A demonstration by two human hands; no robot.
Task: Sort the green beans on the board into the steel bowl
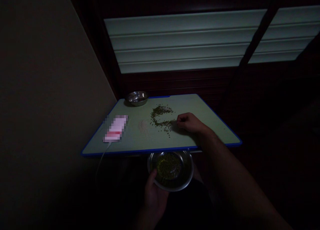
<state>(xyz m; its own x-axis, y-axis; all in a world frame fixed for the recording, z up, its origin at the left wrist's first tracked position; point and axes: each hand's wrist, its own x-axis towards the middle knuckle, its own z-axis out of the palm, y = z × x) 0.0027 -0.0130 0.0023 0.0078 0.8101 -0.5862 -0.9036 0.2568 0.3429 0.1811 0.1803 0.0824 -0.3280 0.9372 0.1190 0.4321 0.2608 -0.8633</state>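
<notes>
My left hand (pixel 156 195) grips a steel bowl (pixel 191 171) by its near left side, thumb over the rim. The bowl is just below the table's front edge, and small green beans (pixel 168 166), like mung beans, cover part of its bottom. Above the table, my right hand (pixel 188 122) is closed, its fingers curled in; what they hold, if anything, is hidden. Just left of its fingertips, more loose beans (pixel 161 110) lie scattered in a rough curve on the pale tabletop (pixel 192 104). A faint pale patch (pixel 144 127) shows to their left.
A second steel bowl (pixel 137 98) stands at the table's back left corner. On the left side lies a lit phone (pixel 116 128), with a white cable (pixel 100 161) hanging over the front edge. Slatted dark wood doors (pixel 180 79) rise behind, and a wall (pixel 55 73) is on the left.
</notes>
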